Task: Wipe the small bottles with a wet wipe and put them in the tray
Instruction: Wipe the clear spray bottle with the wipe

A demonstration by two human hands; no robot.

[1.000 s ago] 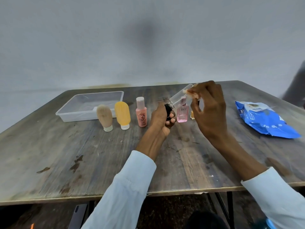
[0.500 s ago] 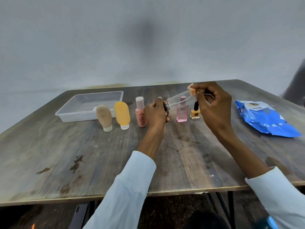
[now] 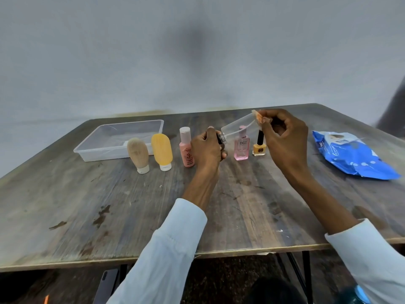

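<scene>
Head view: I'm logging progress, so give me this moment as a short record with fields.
left hand: grips the black cap end of the clear bottle
right hand: pinches an orange piece at the bottle's far end
tray: no bottles inside
standing on table: five small bottles, beside the tray
wipes pack: blue, on the right

Soft, dim light; warped, blurry edges.

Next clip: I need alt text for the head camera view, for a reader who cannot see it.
Two hands hold a clear bottle tilted above a wooden table: the left hand grips its dark cap end, the right hand pinches a small wipe at its base. Five small bottles stand behind, between a clear tray and a blue wipes pack.
</scene>
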